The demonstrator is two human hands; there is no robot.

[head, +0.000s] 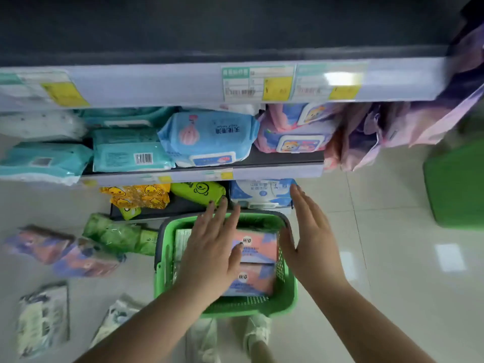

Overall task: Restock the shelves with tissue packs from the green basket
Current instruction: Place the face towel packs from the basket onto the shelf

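The green basket sits on the floor in front of the shelves. Inside lie two pink and blue tissue packs, one behind the other, and a pale pack at the left side. My left hand hovers over the basket with straight, spread fingers, covering part of the pink packs. My right hand is held flat and upright above the basket's right rim, fingers straight, holding nothing.
The middle shelf holds teal, blue and pink wipe packs. The bottom shelf has yellow duck packs, a green pack and a blue pack. Loose packs lie on the floor at left. A second green basket stands at right.
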